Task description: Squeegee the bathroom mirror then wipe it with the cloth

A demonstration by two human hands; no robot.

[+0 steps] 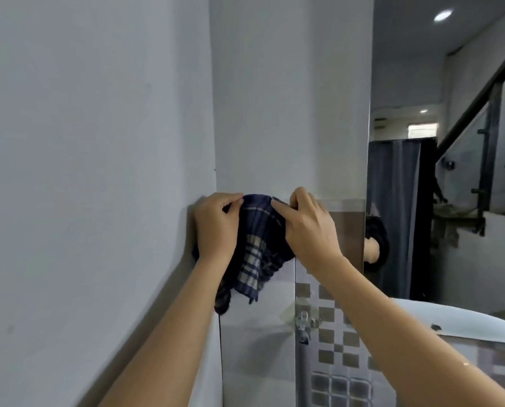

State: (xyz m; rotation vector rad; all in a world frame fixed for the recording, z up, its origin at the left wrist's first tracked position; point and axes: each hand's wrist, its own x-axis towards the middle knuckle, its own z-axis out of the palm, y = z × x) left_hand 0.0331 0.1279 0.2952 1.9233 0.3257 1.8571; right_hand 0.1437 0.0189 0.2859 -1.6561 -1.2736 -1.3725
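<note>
A dark blue checked cloth (257,251) hangs bunched between my two hands, in front of the corner where the white wall meets the tiled wall. My left hand (216,227) pinches its upper left edge. My right hand (310,230) pinches its upper right edge, index finger stretched along the fabric. The mirror (451,177) is to the right, seen at a steep angle; it reflects a staircase, a dark curtain and part of my arm. No squeegee is in view.
A plain white wall (84,171) fills the left side. Below the cloth, a grey and white checkered tile wall (327,333) carries a metal tap (302,327). A white basin rim (456,321) curves in at the lower right under the mirror.
</note>
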